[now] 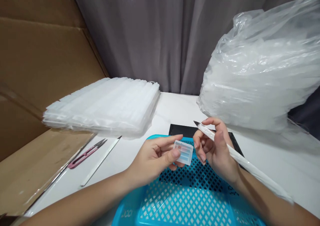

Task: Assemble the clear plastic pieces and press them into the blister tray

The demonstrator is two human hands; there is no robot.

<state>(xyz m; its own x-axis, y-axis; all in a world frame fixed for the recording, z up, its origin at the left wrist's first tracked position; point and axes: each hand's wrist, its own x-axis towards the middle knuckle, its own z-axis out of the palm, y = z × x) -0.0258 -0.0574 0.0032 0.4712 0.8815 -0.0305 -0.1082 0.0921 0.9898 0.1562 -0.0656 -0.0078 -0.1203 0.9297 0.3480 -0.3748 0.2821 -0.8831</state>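
Between the thumb and fingers of my left hand [156,156] is a small translucent plastic case [185,153] with ridged slots inside. To its right, my right hand [216,146] grips a long white-wrapped tool [260,174] with a dark pointed tip; the tip points up and left, and the shaft runs back along my forearm. I cannot tell exactly what kind of tool it is. Tip and case are apart. Both hands are over a blue perforated plastic basket [185,202].
Pink-handled thread snips [86,154] and a slim white pointed tool [101,162] lie left on the white table [175,107]. Behind them is a stack of translucent plastic pieces [105,106]. A large clear bag [260,76] stands right, cardboard [45,69] left. A black mat [183,130] lies behind the basket.
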